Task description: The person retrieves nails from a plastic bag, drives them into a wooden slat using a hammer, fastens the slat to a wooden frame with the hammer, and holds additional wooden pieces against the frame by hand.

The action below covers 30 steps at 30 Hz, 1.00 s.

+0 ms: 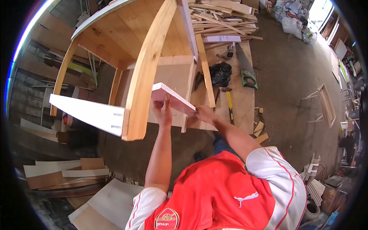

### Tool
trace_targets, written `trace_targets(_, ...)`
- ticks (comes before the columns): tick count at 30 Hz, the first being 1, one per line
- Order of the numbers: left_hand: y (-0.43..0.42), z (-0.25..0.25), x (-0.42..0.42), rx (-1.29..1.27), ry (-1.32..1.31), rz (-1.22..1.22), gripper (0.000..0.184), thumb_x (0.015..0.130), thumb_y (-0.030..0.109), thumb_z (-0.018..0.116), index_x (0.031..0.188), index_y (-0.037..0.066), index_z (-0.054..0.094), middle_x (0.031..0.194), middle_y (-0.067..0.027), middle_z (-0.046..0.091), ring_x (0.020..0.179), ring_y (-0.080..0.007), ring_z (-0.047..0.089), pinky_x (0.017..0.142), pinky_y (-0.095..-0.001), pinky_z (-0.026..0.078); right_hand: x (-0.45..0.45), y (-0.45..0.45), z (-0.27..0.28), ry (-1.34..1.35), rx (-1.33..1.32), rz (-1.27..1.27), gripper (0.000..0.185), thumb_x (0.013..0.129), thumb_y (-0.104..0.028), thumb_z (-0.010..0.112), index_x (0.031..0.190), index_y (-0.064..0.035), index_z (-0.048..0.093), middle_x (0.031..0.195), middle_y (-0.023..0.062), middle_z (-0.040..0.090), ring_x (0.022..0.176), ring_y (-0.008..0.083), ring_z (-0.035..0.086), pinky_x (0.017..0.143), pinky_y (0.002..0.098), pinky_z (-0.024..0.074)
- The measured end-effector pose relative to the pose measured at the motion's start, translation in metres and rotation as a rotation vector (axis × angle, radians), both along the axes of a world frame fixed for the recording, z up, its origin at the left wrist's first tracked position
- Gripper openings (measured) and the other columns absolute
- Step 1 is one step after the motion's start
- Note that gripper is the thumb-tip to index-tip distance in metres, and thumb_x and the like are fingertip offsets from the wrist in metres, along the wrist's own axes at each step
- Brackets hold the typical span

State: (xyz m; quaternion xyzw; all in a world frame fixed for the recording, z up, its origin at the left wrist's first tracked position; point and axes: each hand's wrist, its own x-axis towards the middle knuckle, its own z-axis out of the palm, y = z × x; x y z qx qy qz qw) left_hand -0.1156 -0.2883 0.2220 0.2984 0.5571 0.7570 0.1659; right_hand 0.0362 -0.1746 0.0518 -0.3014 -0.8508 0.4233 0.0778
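Board (pixel 179 104) is held by left hand (pixel 164 112) and right hand (pixel 206 114), apparently unattached; on wooden frame (pixel 115 32), curved leg (pixel 147 61) and white rail (pixel 86 113) are already joined.

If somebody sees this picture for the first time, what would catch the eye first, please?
Probably the bright red shirt at bottom centre and the big wooden furniture piece at upper left, with its curved pieces. Between them, the left hand and right hand hold a pale board. On the bench lies a green-handled saw.
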Motion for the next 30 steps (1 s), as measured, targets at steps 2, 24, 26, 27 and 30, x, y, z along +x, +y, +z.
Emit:
trace_targets(2, 0.016, 0.005, 0.007, -0.086, -0.042, 0.036, 0.032, 0.095, 0.032, 0.076, 0.102, 0.004, 0.063, 0.092, 0.0024, 0.063, 0.087, -0.0077, 0.056, 0.08, -0.0259, 0.045, 0.003, 0.011, -0.005, -0.015, -0.034, 0.039, 0.032, 0.084, -0.026, 0.069, 0.106, -0.0033, 0.072, 0.091, 0.0225, 0.072, 0.09, 0.0396, 0.072, 0.079, 0.0461, 0.0555)
trace_targets(24, 0.204, -0.064, 0.041, -0.127, -0.132, -0.078, 0.02, 0.106, 0.026, 0.06, 0.107, 0.006, 0.063, 0.089, 0.0067, 0.057, 0.076, -0.0028, 0.047, 0.064, -0.0217, 0.037, 0.021, 0.184, 0.006, 0.235, -0.381, 0.265, 0.047, 0.08, -0.011, 0.063, 0.127, -0.0069, 0.065, 0.106, 0.0181, 0.074, 0.094, 0.0289, 0.072, 0.083, 0.0381, 0.0562)
trace_targets(26, 0.219, -0.065, 0.045, -0.185, -0.133, -0.024, 0.023, 0.106, 0.029, 0.061, 0.103, 0.006, 0.063, 0.085, 0.0072, 0.055, 0.072, -0.0026, 0.045, 0.06, -0.0222, 0.035, 0.021, 0.227, 0.008, 0.278, -0.242, 0.194, 0.045, 0.078, -0.009, 0.063, 0.123, -0.0036, 0.066, 0.111, 0.0183, 0.073, 0.097, 0.0319, 0.072, 0.085, 0.0391, 0.0562)
trace_targets(27, 0.226, -0.073, 0.043, -0.205, -0.123, -0.003, 0.023, 0.106, 0.028, 0.061, 0.102, 0.006, 0.063, 0.082, 0.0075, 0.054, 0.07, -0.0025, 0.044, 0.058, -0.0224, 0.034, 0.021, 0.247, 0.006, 0.287, -0.204, 0.081, 0.042, 0.079, -0.005, 0.061, 0.121, -0.0044, 0.068, 0.108, 0.0187, 0.073, 0.097, 0.0331, 0.072, 0.085, 0.0401, 0.0565)
trace_targets(30, 0.246, -0.079, 0.038, -0.42, -0.06, -0.018, 0.022, 0.106, 0.024, 0.061, 0.095, 0.005, 0.061, 0.078, 0.0074, 0.052, 0.068, -0.0028, 0.042, 0.057, -0.0239, 0.034, 0.018, 0.308, 0.017, 0.326, -0.184, -0.149, 0.033, 0.089, -0.021, 0.066, 0.117, -0.0031, 0.069, 0.101, 0.0165, 0.074, 0.093, 0.0306, 0.073, 0.081, 0.0398, 0.0569)
